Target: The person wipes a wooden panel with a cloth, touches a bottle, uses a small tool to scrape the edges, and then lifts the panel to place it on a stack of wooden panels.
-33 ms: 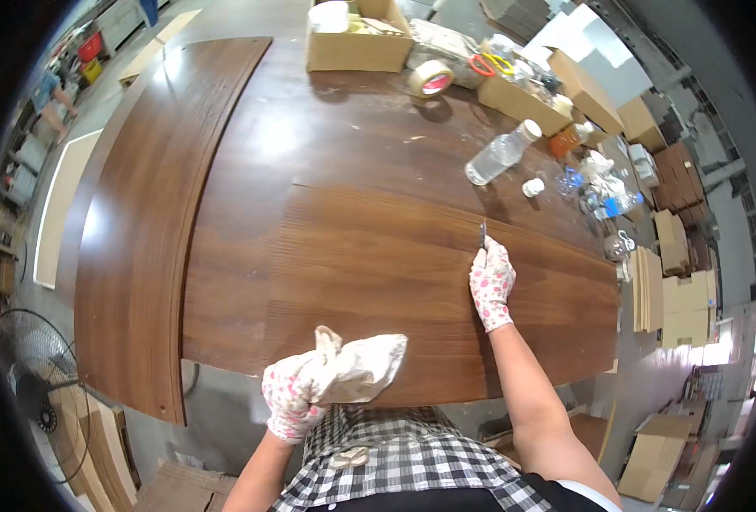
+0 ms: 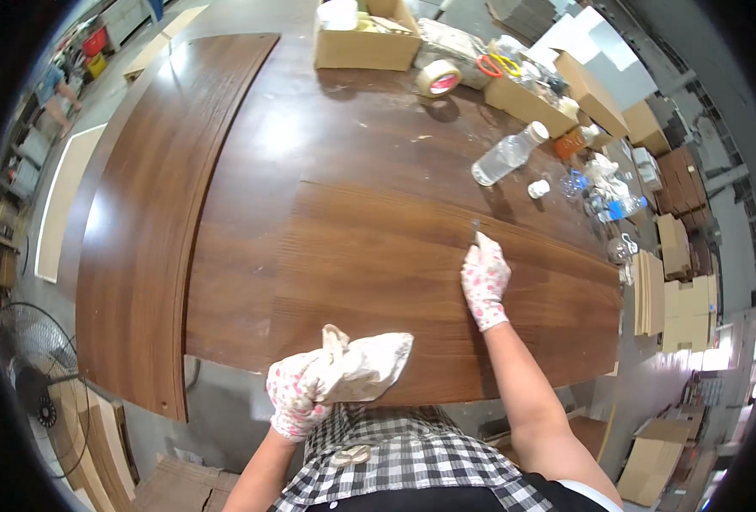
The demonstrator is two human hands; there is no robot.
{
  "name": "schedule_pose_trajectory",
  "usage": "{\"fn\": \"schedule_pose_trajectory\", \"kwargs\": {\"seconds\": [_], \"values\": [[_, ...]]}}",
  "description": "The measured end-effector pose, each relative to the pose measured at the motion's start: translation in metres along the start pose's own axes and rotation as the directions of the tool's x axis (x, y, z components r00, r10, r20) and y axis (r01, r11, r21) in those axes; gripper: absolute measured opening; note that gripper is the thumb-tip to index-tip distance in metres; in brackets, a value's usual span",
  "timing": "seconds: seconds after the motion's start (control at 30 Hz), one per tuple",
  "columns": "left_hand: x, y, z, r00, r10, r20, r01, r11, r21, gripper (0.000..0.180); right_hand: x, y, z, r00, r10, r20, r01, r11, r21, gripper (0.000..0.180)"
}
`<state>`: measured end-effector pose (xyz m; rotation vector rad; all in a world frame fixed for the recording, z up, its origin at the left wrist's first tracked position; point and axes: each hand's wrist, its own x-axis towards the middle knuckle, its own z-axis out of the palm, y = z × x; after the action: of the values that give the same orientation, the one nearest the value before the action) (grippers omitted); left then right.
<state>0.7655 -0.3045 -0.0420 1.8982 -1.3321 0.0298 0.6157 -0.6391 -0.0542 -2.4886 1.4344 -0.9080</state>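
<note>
now holds the thin dark tool (image 2: 476, 228) slightly farther left along the far edge of the wood-grain panel (image 2: 378, 256), with the gloved right hand (image 2: 485, 273) closed around it, so brings a different stretch of edge near the tip; cannot tell contact. grips a white cloth (image 2: 374, 363) in the closed, gloved left hand (image 2: 299, 392) by the near edge. has the panel flat on the brown table (image 2: 344, 111).

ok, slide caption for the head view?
Left hand gripping a white rag, right hand a thin tool, over a wood-grain panel.
</note>
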Motion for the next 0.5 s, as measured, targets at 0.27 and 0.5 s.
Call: {"fn": "schedule_pose_trajectory", "kwargs": {"seconds": [0.27, 0.5], "values": [[-0.014, 0.001, -0.025, 0.987, 0.043, 0.153, 0.031, 0.891, -0.453, 0.029, -0.039, -0.194, 0.05, 0.709, -0.617, 0.342, 0.566, 0.787, 0.246, 0.014], [-0.121, -0.024, -0.024, 0.913, -0.122, 0.389, 0.2, 0.966, -0.166, 0.01, -0.04, -0.145, 0.019, 0.8, -0.54, 0.262, 0.553, 0.833, 0.028, 0.021]]}}
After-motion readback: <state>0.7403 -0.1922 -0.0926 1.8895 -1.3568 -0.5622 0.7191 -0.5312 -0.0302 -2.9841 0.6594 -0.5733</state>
